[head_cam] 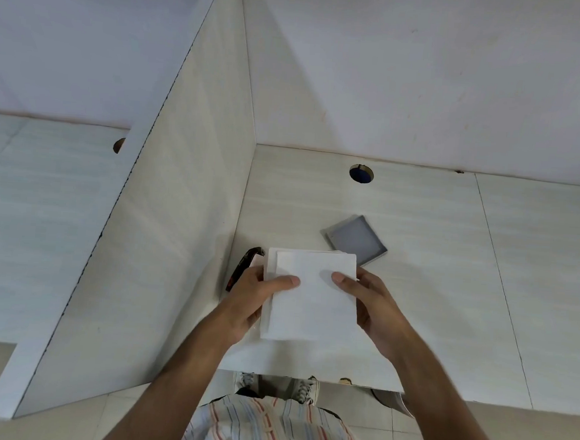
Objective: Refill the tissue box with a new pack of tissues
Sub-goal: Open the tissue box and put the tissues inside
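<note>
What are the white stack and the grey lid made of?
White stack: soft matte tissue paper, going by the layered edges on its left side. Grey lid: likely rigid card or plastic, matte, with a thin raised rim; can't tell which.

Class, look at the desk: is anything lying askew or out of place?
The grey box sits turned at an angle to the desk edge, behind the tissues held in both hands, left hand and right hand. A dark wrapper lies partly hidden beside the left hand.
</note>
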